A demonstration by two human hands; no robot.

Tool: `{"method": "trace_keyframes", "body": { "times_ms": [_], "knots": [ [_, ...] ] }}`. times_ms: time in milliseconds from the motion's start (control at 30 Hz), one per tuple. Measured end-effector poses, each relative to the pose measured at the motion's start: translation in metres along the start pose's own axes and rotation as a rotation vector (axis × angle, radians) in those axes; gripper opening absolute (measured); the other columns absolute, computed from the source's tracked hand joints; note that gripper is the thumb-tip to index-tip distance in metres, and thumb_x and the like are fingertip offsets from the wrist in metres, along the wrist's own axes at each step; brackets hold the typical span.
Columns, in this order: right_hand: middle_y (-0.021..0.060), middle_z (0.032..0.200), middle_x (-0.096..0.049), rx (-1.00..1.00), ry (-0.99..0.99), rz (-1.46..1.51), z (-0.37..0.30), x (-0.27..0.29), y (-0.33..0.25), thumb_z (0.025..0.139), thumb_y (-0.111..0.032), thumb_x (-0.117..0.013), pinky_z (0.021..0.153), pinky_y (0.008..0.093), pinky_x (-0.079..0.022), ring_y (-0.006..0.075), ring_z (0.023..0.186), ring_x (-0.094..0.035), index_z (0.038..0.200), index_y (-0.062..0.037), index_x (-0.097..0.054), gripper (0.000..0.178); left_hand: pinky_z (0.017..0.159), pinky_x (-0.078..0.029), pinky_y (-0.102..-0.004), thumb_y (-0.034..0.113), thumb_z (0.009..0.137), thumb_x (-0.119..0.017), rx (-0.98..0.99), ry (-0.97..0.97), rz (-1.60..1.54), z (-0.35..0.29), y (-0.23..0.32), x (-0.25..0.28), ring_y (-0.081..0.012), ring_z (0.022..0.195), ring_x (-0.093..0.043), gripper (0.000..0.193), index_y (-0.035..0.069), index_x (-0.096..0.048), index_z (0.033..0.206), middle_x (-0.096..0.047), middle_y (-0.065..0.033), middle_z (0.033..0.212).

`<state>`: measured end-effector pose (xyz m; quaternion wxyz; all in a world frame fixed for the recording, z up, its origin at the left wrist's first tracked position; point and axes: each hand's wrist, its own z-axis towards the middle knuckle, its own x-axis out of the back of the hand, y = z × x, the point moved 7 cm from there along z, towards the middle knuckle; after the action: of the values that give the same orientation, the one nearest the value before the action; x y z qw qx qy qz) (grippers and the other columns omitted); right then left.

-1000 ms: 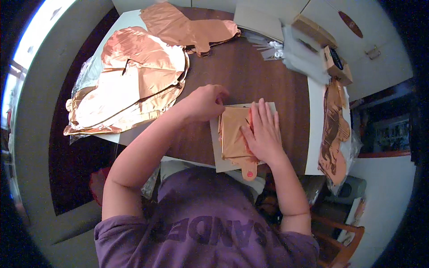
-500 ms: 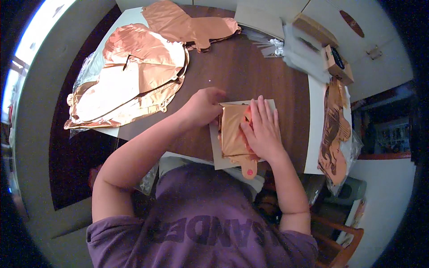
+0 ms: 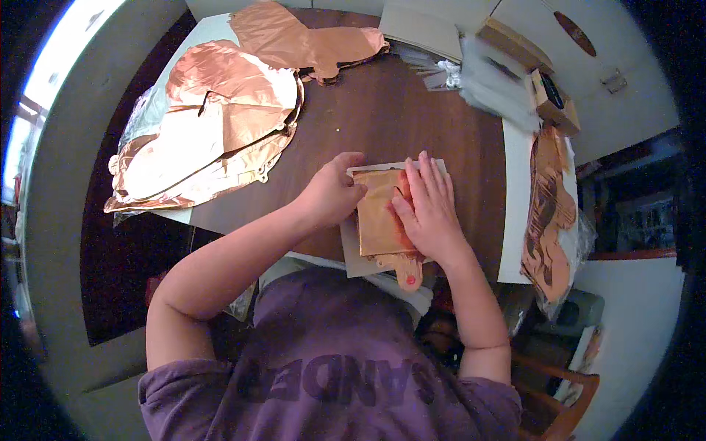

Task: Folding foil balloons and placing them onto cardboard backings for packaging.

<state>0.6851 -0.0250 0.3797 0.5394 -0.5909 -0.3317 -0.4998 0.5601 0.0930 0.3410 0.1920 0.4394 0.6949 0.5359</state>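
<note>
A copper-coloured foil balloon, folded into a flat rectangle, lies on a pale card near the table's front edge. Its rounded tab, marked with a red spot, sticks out toward me. My right hand rests flat across the right part of the foil, fingers stretched out and pointing away. At the far left corner is my left hand, thumb and forefinger apart beside the foil and card edge. Its other fingers curl out of sight.
Large copper foil balloons lie flat at the left, and another at the back. Clear plastic bags and cardboard boxes are at the back right. A narrow wrapped foil piece lies along the right edge.
My left thumb has come away from the foil's corner and now shows apart from the forefinger. The folded foil looks smoother. My right hand stays pressed on it.
</note>
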Motion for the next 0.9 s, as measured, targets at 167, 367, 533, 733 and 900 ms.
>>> {"method": "trace_keyframes", "body": {
  "times_ms": [167, 367, 533, 733, 900],
  "knots": [
    [0.0253, 0.154, -0.023, 0.021, -0.059, -0.126, 0.001, -0.007, -0.010, 0.096, -0.046, -0.047, 0.115, 0.0558, -0.016, 0.0398, 0.144, -0.022, 0.148, -0.0024, -0.030, 0.070, 0.069, -0.056, -0.0377, 0.006, 0.092, -0.056, 0.006, 0.005, 0.150, -0.007, 0.004, 0.002, -0.0252, 0.084, -0.069, 0.061, 0.004, -0.028, 0.146, -0.068, -0.0213, 0.095],
    [0.0241, 0.156, -0.020, 0.006, -0.063, -0.121, 0.001, -0.011, -0.010, 0.095, -0.046, -0.050, 0.115, 0.0573, -0.013, 0.0401, 0.144, -0.019, 0.149, -0.0040, -0.028, 0.072, 0.078, -0.054, -0.0475, 0.016, 0.089, -0.059, -0.048, 0.027, 0.606, -0.026, 0.027, 0.009, -0.0411, 0.088, -0.067, 0.061, 0.003, -0.032, 0.142, -0.067, -0.0286, 0.096],
    [0.0240, 0.156, -0.019, -0.006, -0.076, -0.094, 0.000, -0.012, -0.009, 0.094, -0.045, -0.051, 0.116, 0.0572, -0.012, 0.0400, 0.145, -0.018, 0.150, -0.0050, -0.027, 0.072, 0.084, -0.051, -0.0469, 0.020, 0.085, -0.065, -0.110, 0.115, 0.820, -0.047, 0.034, 0.010, -0.0417, 0.098, -0.063, 0.057, 0.006, -0.042, 0.135, -0.065, -0.0255, 0.104],
    [0.0237, 0.156, -0.019, 0.012, -0.090, -0.118, 0.000, -0.011, -0.011, 0.095, -0.044, -0.050, 0.116, 0.0573, -0.012, 0.0394, 0.145, -0.017, 0.150, -0.0052, -0.026, 0.071, 0.108, -0.035, -0.0497, 0.029, 0.083, -0.068, -0.834, 0.208, 0.886, -0.073, 0.038, -0.020, -0.0352, 0.130, -0.043, 0.058, 0.002, -0.050, 0.131, -0.047, -0.0182, 0.136],
    [0.0196, 0.158, -0.016, -0.015, -0.118, -0.136, 0.000, -0.010, -0.011, 0.097, -0.043, -0.046, 0.118, 0.0520, -0.010, 0.0348, 0.147, -0.015, 0.152, -0.0069, -0.023, 0.069, 0.114, -0.025, -0.0516, 0.038, 0.087, -0.065, -0.690, 0.160, 1.011, -0.069, 0.017, -0.021, -0.0358, 0.138, -0.035, 0.066, -0.002, -0.045, 0.136, -0.040, -0.0204, 0.146]
  ]
}}
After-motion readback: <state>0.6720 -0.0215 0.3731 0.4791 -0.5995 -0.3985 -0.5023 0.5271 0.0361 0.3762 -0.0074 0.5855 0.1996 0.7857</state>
